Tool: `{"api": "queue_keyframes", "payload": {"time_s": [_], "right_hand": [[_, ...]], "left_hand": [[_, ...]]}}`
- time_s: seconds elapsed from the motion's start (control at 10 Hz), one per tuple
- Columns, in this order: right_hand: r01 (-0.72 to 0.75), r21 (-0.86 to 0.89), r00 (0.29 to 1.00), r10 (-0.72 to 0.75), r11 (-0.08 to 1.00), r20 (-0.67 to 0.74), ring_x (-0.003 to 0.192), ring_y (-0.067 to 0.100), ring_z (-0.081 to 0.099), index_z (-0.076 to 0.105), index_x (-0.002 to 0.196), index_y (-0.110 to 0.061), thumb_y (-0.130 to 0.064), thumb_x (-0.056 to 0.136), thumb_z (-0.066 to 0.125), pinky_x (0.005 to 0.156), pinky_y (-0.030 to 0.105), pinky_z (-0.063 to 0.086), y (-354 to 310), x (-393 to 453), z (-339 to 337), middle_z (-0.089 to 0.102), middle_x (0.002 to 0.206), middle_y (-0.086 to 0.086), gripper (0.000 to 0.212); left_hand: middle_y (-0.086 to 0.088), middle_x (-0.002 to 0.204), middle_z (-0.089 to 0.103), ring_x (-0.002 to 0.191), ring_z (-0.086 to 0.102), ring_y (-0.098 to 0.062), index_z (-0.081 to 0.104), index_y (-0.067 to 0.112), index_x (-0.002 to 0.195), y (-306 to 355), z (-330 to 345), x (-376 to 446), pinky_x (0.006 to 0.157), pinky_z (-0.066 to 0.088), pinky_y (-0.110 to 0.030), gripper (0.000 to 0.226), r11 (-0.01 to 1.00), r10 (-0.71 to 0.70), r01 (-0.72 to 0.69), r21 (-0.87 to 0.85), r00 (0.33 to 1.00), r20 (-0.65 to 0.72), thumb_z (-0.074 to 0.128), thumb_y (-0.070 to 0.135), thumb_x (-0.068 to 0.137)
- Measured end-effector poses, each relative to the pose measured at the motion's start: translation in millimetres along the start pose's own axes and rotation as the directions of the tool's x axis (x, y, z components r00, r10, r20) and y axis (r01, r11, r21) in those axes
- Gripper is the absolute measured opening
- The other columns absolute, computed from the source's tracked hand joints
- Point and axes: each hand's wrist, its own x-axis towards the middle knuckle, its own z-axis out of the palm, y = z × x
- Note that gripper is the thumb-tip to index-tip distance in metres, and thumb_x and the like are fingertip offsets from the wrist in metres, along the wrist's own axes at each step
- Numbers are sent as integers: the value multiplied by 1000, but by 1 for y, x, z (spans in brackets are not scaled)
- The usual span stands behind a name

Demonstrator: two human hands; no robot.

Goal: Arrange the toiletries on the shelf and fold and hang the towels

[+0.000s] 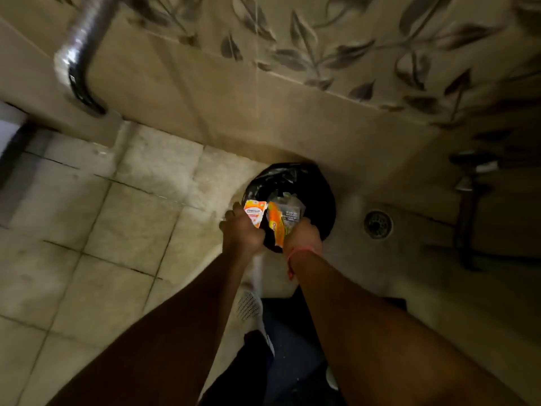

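I look straight down at a bathroom floor. My left hand point(242, 230) grips a small white and orange carton point(255, 211). My right hand point(304, 236) holds an orange wrapper with a clear printed part point(279, 221). Both hands hover over a bin lined with a black bag point(316, 186) that stands on the floor against the wall. No towels or shelf are in view.
A corrugated silver hose point(77, 45) runs down the tiled wall at upper left. A round floor drain point(378, 224) lies right of the bin. A tap with pipe point(468, 183) stands at far right. My white-shoed foot point(248, 300) is below the hands.
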Motion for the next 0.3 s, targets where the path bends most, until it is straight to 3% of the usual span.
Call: {"api": "queue_keyframes", "payload": {"time_s": [0.1,0.2,0.3], "right_hand": [[-45,80,998,48,996,-48,126,38,54,38,141,-1,-9,98,48,100,40,46,2,23,12,51,137,23,45],[-58,76,997,62,995,-52,131,40,49,30,146,0,-10,96,57,103,40,45,0,37,13,44,143,24,58],[-71,21,997,71,997,-19,143,38,32,20,149,3,-13,95,60,112,39,37,-1,40,12,26,154,27,69]], "left_hand": [[-23,137,47,124,47,-45,32,2,143,3,23,25,103,37,-43,74,1000,-17,16,19,1000,17,72,20,83],[-24,142,43,129,44,-45,26,3,149,8,32,37,108,34,-44,80,1000,-27,28,-1,999,43,71,21,87],[-21,152,37,137,40,-44,16,11,158,15,36,43,115,33,-45,92,997,-10,14,-80,998,56,72,33,89]]}}
